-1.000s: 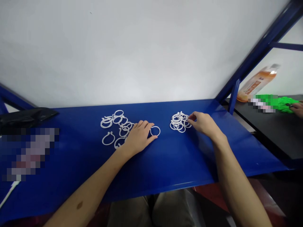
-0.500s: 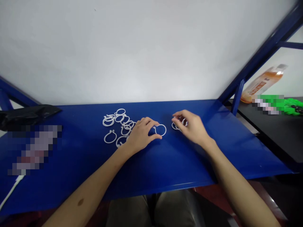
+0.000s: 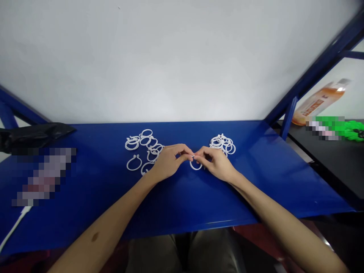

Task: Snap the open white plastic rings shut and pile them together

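Observation:
Between my hands is a white plastic ring [image 3: 196,168], its round part hanging below my fingertips. My left hand [image 3: 172,159] pinches its top from the left, thumb against fingers. From the other side my right hand [image 3: 215,162] pinches it too, fingertips almost touching the left ones; the ring's ends are hidden there. Several loose white rings [image 3: 134,163] with small knobbed ends lie spread on the blue table [image 3: 182,204] left of my left hand. Another pile of white rings [image 3: 222,141] sits just behind my right hand, which partly covers it.
A black plastic bag [image 3: 36,134] lies at the far left, near a blurred object [image 3: 47,176] with a white cable [image 3: 13,229]. On a black surface at right stand an orange-labelled bottle [image 3: 321,101] and a green item [image 3: 354,131]. Blue frame posts flank the table.
My right hand has moved left from the right pile to the ring in my left hand and now pinches it. The ring has turned so its loop hangs toward me.

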### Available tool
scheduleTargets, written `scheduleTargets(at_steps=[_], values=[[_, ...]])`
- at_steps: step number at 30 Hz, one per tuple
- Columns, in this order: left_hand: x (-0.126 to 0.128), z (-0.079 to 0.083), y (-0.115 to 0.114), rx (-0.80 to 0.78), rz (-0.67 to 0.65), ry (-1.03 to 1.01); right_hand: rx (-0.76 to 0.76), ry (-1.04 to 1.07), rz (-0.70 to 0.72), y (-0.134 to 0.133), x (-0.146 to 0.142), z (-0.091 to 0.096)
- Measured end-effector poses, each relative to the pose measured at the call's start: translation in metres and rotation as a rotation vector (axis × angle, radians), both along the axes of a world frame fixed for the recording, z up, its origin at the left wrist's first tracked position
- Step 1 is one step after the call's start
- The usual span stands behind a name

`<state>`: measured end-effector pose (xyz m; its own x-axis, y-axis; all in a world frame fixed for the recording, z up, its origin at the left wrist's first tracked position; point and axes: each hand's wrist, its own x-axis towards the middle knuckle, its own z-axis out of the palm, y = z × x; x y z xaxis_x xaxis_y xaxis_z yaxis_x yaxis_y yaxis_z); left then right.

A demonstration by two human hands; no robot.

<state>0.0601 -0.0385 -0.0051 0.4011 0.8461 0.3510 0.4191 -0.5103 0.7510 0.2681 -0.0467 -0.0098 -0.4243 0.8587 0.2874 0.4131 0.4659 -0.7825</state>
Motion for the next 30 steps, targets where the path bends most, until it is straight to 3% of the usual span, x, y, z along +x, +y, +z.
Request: scheduleTargets(at_steps=[7, 11, 14, 16, 18, 20, 24, 27, 30], values=[[-0.003, -0.001, 0.0, 0.018, -0.005, 0.032, 0.06, -0.061, 0.104, -0.005, 0.0, 0.002], [0.0, -0.003, 0.0, 0.111, 0.067, 0.234, 0.236, -0.127, 0.097, 0.003, 0.01, 0.006], [0.004, -0.003, -0.003, 0.222, 0.179, 0.542, 0.387, -0.18, -0.089, 0.018, 0.032, 0.011], [0.004, -0.001, -0.006, 0.232, 0.256, 0.709, 0.442, -0.198, -0.347, 0.031, 0.052, 0.013], [0.003, 0.001, -0.009, 0.191, 0.323, 0.805, 0.406, -0.249, -0.578, 0.042, 0.072, 0.014], [0.002, 0.003, -0.011, 0.147, 0.355, 0.841, 0.278, -0.317, -0.663, 0.049, 0.087, 0.013], [0.003, 0.003, -0.011, 0.123, 0.327, 0.8, 0.037, -0.398, -0.667, 0.053, 0.098, 0.011], [0.005, 0.002, -0.01, 0.129, 0.262, 0.682, 0.008, -0.436, -0.648, 0.052, 0.095, 0.01], [0.006, 0.002, -0.009, 0.159, 0.1, 0.462, 0.038, -0.46, -0.649, 0.052, 0.093, 0.009]])
